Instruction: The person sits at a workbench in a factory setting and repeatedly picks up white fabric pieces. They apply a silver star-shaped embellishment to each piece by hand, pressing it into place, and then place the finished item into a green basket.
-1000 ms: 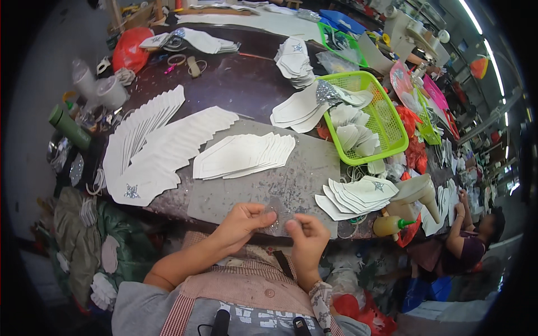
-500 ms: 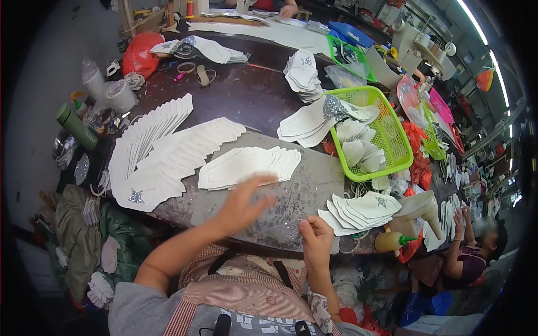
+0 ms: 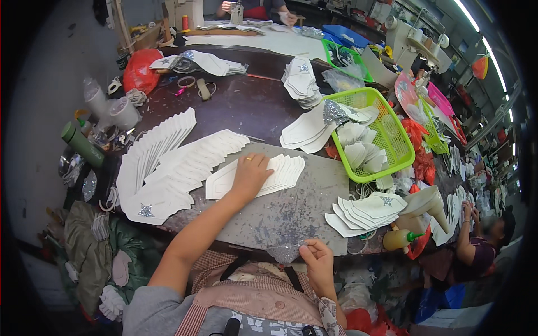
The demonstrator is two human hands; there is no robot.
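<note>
Workshop: crowded, with strip lights [image 3: 495, 66] at the right, a person's hand [image 3: 288, 18] across the table's far edge and a co-worker [image 3: 473, 249] past its right side.
Table [image 3: 241, 84]: dark and worn; a grey board [image 3: 300, 210] lies along its near edge.
White stack [image 3: 288, 171]: on the board, toward its far-left corner; cut pieces overlapping, stepped out to the right.
Left hand [image 3: 251, 176]: palm down across the stack, fingers toward the board's far edge; whether they grasp a piece or only rest on it, I cannot tell.
Right hand [image 3: 319, 262]: thumb and forefinger pinching the glitter piece [image 3: 284, 253] by its right corner.
Glitter piece place: at the board's near edge, partly past it toward the apron [image 3: 252, 297]; silvery and thin-looking.
Fan [image 3: 157, 151]: white pieces in two spread rows, from the table's left edge to the board's left edge; a silver star [image 3: 145, 210] marks the nearest piece.
Starred stack [image 3: 364, 211]: across the board's right edge, close to its near-right corner, with a bottle [image 3: 397, 239] just beyond it.
Basket [image 3: 386, 172]: green, beside the board's far-right corner, holding more white pieces.
Step in hand: apparently reaching for a white piece with one hand, the glitter piece ready in the other.
Next move: seems to call for parting a single layer from the close overlap, with a light pinch on the glitter piece, which looks limp enough to fold.
</note>
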